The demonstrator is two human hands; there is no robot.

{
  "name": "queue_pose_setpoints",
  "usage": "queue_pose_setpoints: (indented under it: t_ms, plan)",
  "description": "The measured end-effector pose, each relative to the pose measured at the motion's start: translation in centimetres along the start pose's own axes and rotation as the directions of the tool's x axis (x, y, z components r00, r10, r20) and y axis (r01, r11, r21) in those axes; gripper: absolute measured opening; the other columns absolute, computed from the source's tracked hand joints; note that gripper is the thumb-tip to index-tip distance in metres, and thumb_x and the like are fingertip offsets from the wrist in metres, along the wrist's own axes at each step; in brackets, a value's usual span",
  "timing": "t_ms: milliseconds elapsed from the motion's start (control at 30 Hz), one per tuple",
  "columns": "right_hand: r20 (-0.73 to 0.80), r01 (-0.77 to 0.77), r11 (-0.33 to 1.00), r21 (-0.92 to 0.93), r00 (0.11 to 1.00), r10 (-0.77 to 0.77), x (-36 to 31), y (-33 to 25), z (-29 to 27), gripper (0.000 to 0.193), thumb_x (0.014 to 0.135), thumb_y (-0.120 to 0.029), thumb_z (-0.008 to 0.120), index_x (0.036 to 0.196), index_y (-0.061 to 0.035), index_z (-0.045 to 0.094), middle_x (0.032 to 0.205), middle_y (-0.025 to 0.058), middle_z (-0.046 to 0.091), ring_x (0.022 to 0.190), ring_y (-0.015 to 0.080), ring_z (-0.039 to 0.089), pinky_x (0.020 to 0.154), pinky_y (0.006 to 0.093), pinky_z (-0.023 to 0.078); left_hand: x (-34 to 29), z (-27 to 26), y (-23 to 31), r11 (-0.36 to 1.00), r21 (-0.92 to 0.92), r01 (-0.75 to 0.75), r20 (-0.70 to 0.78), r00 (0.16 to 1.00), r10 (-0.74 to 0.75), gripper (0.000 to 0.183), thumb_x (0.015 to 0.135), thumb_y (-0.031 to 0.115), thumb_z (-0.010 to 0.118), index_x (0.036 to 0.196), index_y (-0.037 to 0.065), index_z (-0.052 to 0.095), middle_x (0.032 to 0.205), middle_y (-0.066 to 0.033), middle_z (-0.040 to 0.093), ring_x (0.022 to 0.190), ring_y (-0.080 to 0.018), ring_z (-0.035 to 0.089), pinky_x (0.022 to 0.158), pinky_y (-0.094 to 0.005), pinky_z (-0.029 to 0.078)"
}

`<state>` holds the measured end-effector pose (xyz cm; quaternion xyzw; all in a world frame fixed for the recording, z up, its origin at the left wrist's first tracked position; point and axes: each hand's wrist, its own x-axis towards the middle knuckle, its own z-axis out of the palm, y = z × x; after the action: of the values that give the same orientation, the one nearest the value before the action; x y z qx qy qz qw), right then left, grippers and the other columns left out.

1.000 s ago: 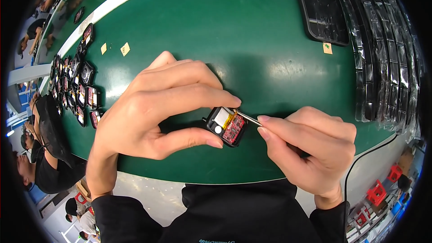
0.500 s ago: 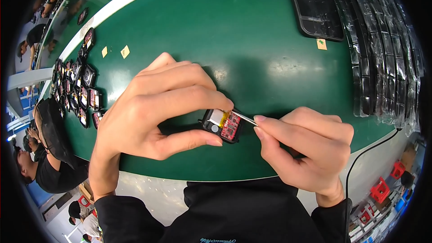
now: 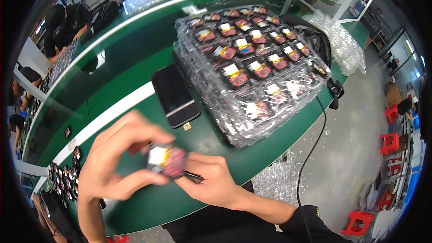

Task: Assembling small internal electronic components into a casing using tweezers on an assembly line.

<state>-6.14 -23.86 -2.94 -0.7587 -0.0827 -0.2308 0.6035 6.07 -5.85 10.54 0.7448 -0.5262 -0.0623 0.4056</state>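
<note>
Open device: over the green tabletop, between both hands, blurred, with pale block and red board toward the camera.
Left hand: closed on the device's edges, with fingertips at the upper edge and thumb at the lower.
Right hand: narrowed around a slim dark tool, at the device's right edge; contact too blurred to tell.
Clear tray stack: beyond the hands, under rows of similar devices.

Left hand, right hand: one each
Held circuit unit: one
Dark slim tool: one
Units atop tray stack: over twenty
Black slab by tabletop's edge: one
Red stools: at least five
</note>
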Motion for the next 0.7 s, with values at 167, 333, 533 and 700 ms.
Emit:
queue_pose_setpoints:
  t_ms: [167, 333, 533, 700]
  plan:
    - [0.013, 0.010, 0.999, 0.033, 1.000, -0.010, -0.1, 0.1, -0.5, 0.012, 0.094, -0.001, 0.083, 0.106, 0.0025, 0.084, 0.075, 0.0082, 0.070, 0.053, 0.0160, 0.059, 0.049, 0.0334, 0.043, 16.5, 6.3, 0.1, 0.891, 0.071, -0.448, 0.080, 0.893, 0.443, 0.042, 0.097, 0.020, 0.083, 0.131, 0.000, 0.070, 0.124, -0.0153, 0.068, 0.112, -0.0360, 0.066, 0.099, -0.0467, 0.053]
    - [0.064, -0.054, 0.997, 0.059, 0.997, 0.050, -0.1, -0.7, -0.2, 0.012, 0.095, -0.004, 0.079, 0.105, 0.0042, 0.082, 0.082, 0.0143, 0.069, 0.060, 0.0308, 0.065, 0.057, 0.0403, 0.051, 24.3, 10.8, -1.0, 0.875, 0.145, -0.461, 0.193, 0.881, 0.432, 0.044, 0.101, 0.031, 0.081, 0.134, 0.003, 0.073, 0.131, -0.0146, 0.067, 0.127, -0.0356, 0.061, 0.110, -0.0485, 0.047]
    - [0.069, -0.038, 0.993, 0.111, 0.997, 0.030, -0.1, -1.0, -0.2, 0.012, 0.095, -0.005, 0.079, 0.104, 0.0011, 0.083, 0.081, 0.0145, 0.071, 0.064, 0.0308, 0.069, 0.059, 0.0403, 0.054, 19.2, 7.3, -2.2, 0.904, 0.206, -0.375, -0.018, 0.922, 0.387, 0.043, 0.102, 0.017, 0.079, 0.142, 0.006, 0.071, 0.143, -0.0152, 0.070, 0.135, -0.0360, 0.060, 0.117, -0.0482, 0.045]
    - [0.034, -0.030, 0.999, 0.013, 0.999, 0.029, 0.0, -0.8, -1.2, 0.011, 0.091, 0.000, 0.084, 0.102, 0.0035, 0.085, 0.074, 0.0097, 0.070, 0.054, 0.0160, 0.060, 0.051, 0.0325, 0.046, 6.0, 0.6, -6.5, 0.894, 0.447, -0.042, -0.221, 0.963, 0.155, 0.036, 0.101, 0.009, 0.076, 0.137, 0.006, 0.074, 0.141, -0.0136, 0.070, 0.131, -0.0350, 0.064, 0.113, -0.0448, 0.050]
